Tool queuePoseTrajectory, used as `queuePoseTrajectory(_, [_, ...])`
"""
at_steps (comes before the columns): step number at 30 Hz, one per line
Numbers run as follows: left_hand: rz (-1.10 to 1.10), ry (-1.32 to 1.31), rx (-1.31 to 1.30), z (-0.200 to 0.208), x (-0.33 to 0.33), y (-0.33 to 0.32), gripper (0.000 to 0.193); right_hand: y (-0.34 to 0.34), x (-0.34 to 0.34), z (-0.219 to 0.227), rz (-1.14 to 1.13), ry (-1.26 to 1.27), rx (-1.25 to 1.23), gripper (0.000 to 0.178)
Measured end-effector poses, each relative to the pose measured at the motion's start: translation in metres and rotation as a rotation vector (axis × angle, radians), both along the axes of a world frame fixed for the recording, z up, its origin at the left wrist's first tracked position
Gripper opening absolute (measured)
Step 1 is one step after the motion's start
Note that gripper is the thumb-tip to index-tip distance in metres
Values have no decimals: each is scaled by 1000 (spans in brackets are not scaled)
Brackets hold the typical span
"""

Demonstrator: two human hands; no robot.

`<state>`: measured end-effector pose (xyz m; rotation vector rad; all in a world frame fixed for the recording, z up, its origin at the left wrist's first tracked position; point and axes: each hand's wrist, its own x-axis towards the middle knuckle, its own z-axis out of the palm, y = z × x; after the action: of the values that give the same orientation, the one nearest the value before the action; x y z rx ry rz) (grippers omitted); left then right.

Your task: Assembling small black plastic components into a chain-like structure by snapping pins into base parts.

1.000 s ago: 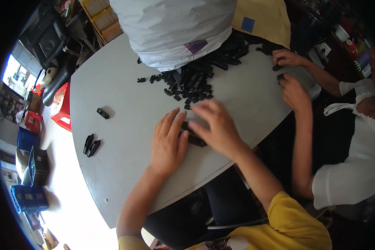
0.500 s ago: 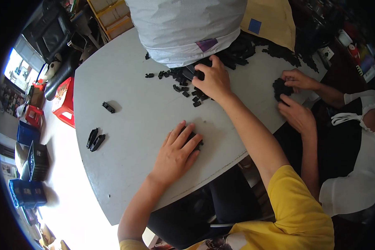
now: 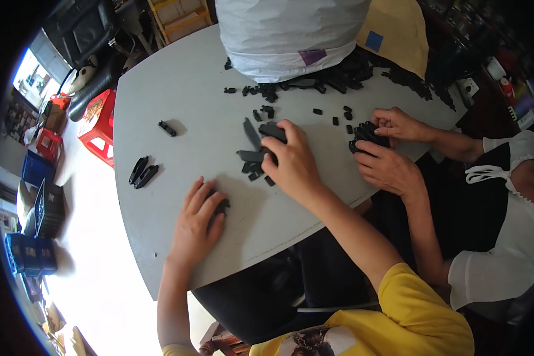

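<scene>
On the grey table, toward 6 o'clock of its round top, the left hand lies palm down, fingers close together and nearly straight, covering a small black part of which only an edge shows at the fingertips; whether the part is gripped cannot be told. Right hand, at centre, rests with fingers curled over a cluster of black pieces; its fingertips touch the uppermost pieces, and a long flat strip projects from the cluster toward 11 o'clock. Loose black pieces are scattered toward 12 o'clock, up to the foot of a large white sack standing at the table's far edge, with a denser black heap beside it toward 1 o'clock. Two oblong black parts lie side by side near the 9 o'clock edge, and a single short part lies at 10 o'clock, both well apart from the hands. At 3 o'clock a second person's hands close round a black bundle. Beyond the table at 9 o'clock stands a red stool.
</scene>
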<state>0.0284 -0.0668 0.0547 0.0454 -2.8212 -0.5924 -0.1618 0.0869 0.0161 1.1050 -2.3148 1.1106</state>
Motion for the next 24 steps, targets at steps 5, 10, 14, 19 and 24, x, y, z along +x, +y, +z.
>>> queuePoseTrajectory(5, [80,-14,-79,3,6,-18,36,-17,4,10,157,-8,-44,27])
queuePoseTrajectory(10, [42,198,-149,8,-30,-16,34,8,2,33,47,0,-139,18])
queuePoseTrajectory(14, [16,163,-255,3,-71,-14,30,7,24,38,63,-9,127,16])
queuePoseTrajectory(19, [64,43,-269,11,-81,-14,22,-2,24,28,-64,121,246,20])
queuePoseTrajectory(24, [82,210,-223,27,-58,-18,21,0,21,28,-54,56,106,21])
